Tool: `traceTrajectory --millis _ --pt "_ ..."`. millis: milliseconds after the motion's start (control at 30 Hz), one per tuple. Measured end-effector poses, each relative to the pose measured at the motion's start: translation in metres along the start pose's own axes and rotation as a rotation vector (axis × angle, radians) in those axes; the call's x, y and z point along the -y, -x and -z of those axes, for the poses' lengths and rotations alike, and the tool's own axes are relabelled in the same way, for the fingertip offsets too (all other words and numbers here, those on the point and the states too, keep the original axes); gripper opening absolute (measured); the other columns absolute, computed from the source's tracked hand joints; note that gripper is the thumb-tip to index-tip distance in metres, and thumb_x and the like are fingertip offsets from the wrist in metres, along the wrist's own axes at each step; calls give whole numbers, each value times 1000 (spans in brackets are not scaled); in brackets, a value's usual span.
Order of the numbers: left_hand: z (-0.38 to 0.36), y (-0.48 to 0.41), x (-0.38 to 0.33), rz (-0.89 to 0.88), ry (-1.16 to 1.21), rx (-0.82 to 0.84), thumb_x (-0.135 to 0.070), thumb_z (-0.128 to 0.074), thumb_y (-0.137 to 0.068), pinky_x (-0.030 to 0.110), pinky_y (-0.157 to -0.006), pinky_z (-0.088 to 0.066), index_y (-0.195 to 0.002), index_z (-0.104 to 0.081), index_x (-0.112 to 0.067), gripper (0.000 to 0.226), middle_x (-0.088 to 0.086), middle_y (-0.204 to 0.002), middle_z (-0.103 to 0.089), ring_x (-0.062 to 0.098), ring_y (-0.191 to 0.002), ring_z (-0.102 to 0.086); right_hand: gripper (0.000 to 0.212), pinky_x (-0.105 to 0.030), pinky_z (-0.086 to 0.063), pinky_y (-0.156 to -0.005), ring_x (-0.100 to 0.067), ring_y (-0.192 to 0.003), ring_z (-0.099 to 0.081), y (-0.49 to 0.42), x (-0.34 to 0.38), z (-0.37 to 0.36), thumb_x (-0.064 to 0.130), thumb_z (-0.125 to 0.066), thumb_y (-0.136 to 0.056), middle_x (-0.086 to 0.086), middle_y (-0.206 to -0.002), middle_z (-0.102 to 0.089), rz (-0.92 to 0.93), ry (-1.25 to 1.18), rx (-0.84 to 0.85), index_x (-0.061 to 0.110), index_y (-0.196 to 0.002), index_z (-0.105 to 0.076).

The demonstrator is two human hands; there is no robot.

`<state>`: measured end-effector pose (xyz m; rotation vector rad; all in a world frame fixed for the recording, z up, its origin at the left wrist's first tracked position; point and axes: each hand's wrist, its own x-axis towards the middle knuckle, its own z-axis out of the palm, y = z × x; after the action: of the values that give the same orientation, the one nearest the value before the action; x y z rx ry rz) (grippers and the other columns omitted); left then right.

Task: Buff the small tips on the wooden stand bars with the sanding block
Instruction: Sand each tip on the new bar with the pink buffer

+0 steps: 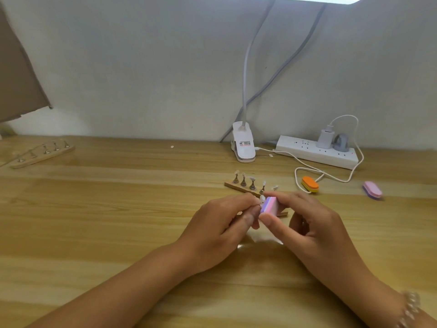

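Pink-lilac foam sanding block (269,204) pinched by right hand (307,223), face against small clear tip (262,199). Tip pinched steady in grip of left hand (222,223).

A small sanding block (268,205), striped pink, purple and white, is tilted above the table, pinched in the right hand (314,223). Its end meets a clear tip (262,199) pinched by the left hand (222,223). A wooden bar (233,185) lies flat at the block's 11 o'clock, carrying upright metal pegs with clear tips. A second bar (42,155) lies far off at 10 o'clock.
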<state>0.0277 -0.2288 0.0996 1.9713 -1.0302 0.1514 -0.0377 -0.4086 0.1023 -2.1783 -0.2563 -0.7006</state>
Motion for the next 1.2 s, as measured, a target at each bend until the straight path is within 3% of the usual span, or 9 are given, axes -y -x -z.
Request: traceTrajectory --millis 100,233,400,567,700,833,1033,1200 --pt "0 0 1 15 22 4 -27 -46 -102 24 -58 -41 -92 -62 -23 20 -14 -80 -63 -3 -61 -55 44 -20 -38 -55 -13 -51 -46 -2 -1 2 57 -63 -81 11 -86 -62 -36 10 -41 27 -112 -71" --pt "0 1 3 -13 -12 0 -30 -43 -102 30 -57 -44 -95 -63 -20 23 -19 -76 -56 4 -63 -54 45 -25 -43 -51 -14 -49 -47 4 3 -1 56 -62 -83 10 -87 -61 74 82 21 27 -116 -71" --pt "-2 2 2 -76 -83 16 -32 -42 -102 33 -65 -49 -95 -60 -29 19 -19 -81 -59 6 -74 -60 38 -23 -38 -56 -12 -51 -46 -1 -1 3 60 -62 -86 10 -90 -65 -43 7 -6 29 -105 -72" --pt "-1 1 3 -48 -73 -30 -32 -42 -101 38 -64 -47 -94 -60 -23 21 -17 -81 -58 10 -74 -56 42 -31 -43 -50 -14 -49 -47 5 6 -1 56 -62 -82 11 -85 -61 81 77 28 29 -112 -71" --pt "0 0 0 -57 -80 -29 -28 -46 -101 34 -65 -47 -88 -56 -32 17 -19 -79 -59 6 -74 -58 41 -24 -39 -55 -13 -51 -45 -1 0 3 60 -65 -84 12 -86 -62 -47 -2 -16 29 -109 -72" --pt "-1 2 2 -51 -93 -11 -24 -46 -100 41 -68 -48 -101 -64 -20 19 -17 -84 -58 9 -76 -56 43 -27 -42 -53 -15 -49 -46 3 4 -1 54 -66 -83 9 -88 -62 37 78 6 26 -115 -71" --pt "-1 2 -2 -93 -102 -5 -27 -45 -101 32 -69 -49 -101 -64 -24 19 -20 -85 -59 2 -80 -59 32 -26 -38 -56 -13 -51 -46 -1 -2 3 56 -56 -87 11 -90 -64 -55 30 6 31 -100 -72" --pt "-1 0 3 -62 -99 -40 -21 -51 -96 24 -66 -42 -108 -68 -17 21 -17 -94 -60 4 -80 -54 41 -27 -42 -51 -13 -49 -47 4 4 -1 57 -60 -84 12 -88 -61 64 79 11 30 -112 -71"
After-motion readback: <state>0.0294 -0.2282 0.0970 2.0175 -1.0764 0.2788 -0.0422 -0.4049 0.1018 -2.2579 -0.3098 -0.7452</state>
